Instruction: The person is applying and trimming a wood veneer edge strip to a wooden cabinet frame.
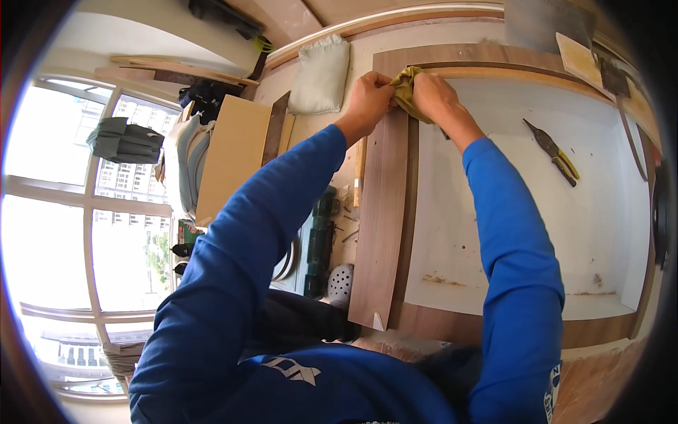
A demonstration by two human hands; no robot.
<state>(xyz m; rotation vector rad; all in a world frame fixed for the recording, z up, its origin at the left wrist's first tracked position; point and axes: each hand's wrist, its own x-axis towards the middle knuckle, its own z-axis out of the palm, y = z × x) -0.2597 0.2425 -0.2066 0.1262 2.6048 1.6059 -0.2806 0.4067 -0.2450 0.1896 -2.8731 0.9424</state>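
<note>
My left hand [371,99] pinches the left side of an olive-yellow cloth [405,90] at the far-left corner of a wood-veneer frame [378,240]. My right hand [436,99] is closed on the cloth's right side; a small dark item below it is mostly hidden. The frame borders a white recessed panel [445,261] with specks of debris in it. Tin snips with yellow-and-black handles [563,161] lie on that panel, to the right of my right hand.
A pale cushion-like bag [318,74] lies left of the frame. Boards [233,141], a dark green case [318,261] and my shoe [340,283] are at the left, before a bright window [49,247]. Boards and a grey sheet [537,21] sit at the back right.
</note>
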